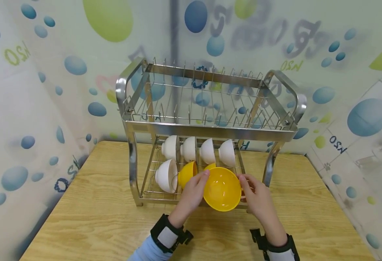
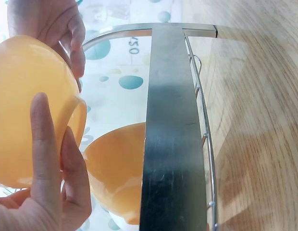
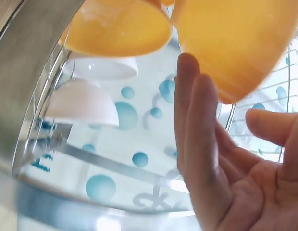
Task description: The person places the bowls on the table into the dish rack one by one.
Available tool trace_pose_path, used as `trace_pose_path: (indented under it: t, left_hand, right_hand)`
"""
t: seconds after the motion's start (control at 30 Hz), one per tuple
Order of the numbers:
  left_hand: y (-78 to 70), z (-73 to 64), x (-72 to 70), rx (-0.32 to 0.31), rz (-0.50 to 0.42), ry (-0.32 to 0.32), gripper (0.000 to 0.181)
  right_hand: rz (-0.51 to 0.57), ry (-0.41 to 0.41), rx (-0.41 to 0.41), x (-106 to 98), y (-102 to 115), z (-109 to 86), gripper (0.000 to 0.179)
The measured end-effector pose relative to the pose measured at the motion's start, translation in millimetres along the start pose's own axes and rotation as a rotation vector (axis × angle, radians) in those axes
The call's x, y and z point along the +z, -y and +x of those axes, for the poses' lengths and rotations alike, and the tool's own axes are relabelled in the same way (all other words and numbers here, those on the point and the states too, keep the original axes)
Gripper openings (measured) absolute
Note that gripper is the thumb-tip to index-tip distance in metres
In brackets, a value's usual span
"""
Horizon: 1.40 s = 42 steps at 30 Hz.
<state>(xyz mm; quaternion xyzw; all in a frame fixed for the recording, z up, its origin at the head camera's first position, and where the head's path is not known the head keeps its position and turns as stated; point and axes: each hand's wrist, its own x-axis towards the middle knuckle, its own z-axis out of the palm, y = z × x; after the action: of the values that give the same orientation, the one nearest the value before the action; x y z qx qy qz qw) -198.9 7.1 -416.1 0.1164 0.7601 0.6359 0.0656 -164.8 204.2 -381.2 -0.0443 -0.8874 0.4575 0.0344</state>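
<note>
A yellow bowl [image 1: 222, 190] is tilted in front of the rack's lower shelf, its inside facing the head camera. My left hand [image 1: 193, 194] grips it at the left, thumb at the rim, other fingers along the outside and by the foot ring in the left wrist view. At the opposite side, my right hand [image 1: 257, 197] has its fingertips right at the rim. The right wrist view shows these fingers [image 3: 203, 125] straight against the bowl, thumb apart. Just behind stand a yellow bowl [image 1: 187, 174] and another yellow bowl [image 1: 209, 166], mostly hidden.
A two-tier metal dish rack [image 1: 210, 129] stands on a wooden table [image 1: 89, 203] against a patterned wall. Several white bowls [image 1: 188, 148] line the back of its lower shelf, and one white bowl [image 1: 165, 176] is at front left. Upright wires divide the upper tier.
</note>
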Motion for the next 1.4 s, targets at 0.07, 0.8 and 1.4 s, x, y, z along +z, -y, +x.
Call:
trace_pose_path:
  t: [0.07,0.8,1.4]
  left_hand:
    - [-5.8,-2.1,-0.7,0.015,0.007,-0.005,0.052]
    - [3.4,0.5,4.0,0.024,-0.022,-0.046,0.047]
    - [3.4,0.4,4.1,0.005,-0.044,-0.05,0.05]
  right_hand:
    - [0.018,-0.019,0.006,-3.1,-3.0,-0.8,0.042]
    - [-0.167,-0.27,0.095,-29.8,-25.1,-14.8,0.046]
    - [-0.302,-0.096,0.149,-39.4,-53.3,-13.6,0.071]
